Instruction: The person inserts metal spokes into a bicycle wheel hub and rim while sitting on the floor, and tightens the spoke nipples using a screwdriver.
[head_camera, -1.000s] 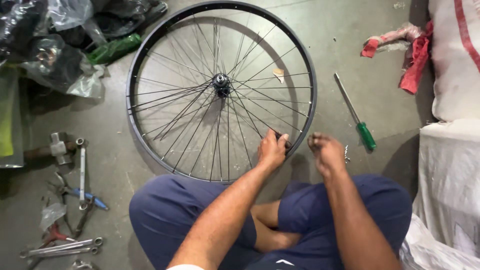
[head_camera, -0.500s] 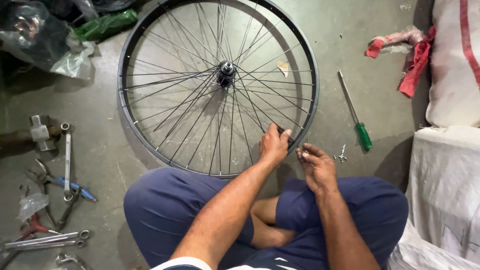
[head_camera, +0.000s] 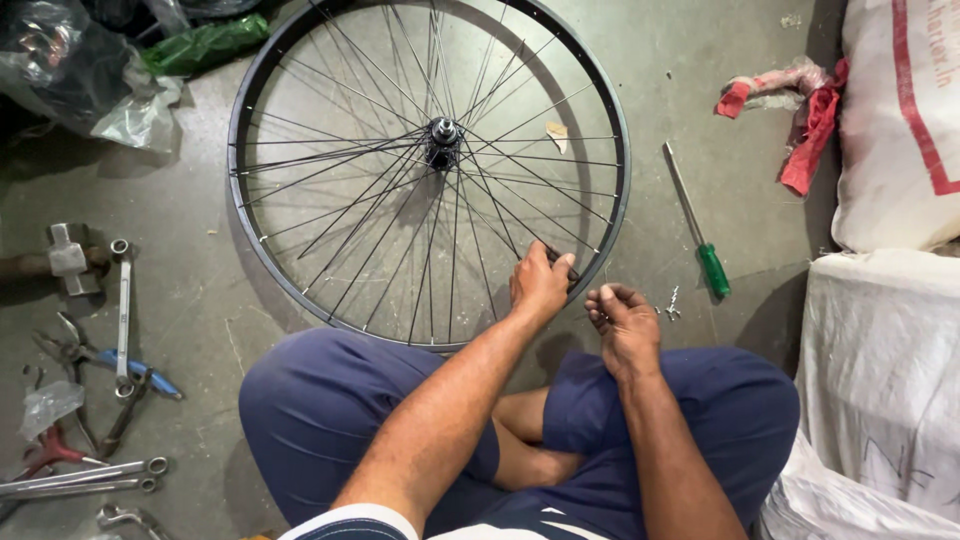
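A black-rimmed bicycle wheel with thin steel spokes and a dark hub lies flat on the concrete floor before my crossed legs. My left hand is closed over the near right part of the rim, where some spokes end. My right hand hovers just outside the rim, above my right knee. Its fingertips are pinched together; whether they hold something tiny I cannot see. A small metal piece lies on the floor just right of that hand.
A green-handled screwdriver lies right of the wheel, red rags and white sacks beyond. Left of me lie a hammer, spanners and pliers. Plastic bags sit at far left.
My right hand has drawn back from the rim towards my knee and pinched its fingers. My left hand stays on the rim. The view has dipped, so the wheel sits higher in the picture.
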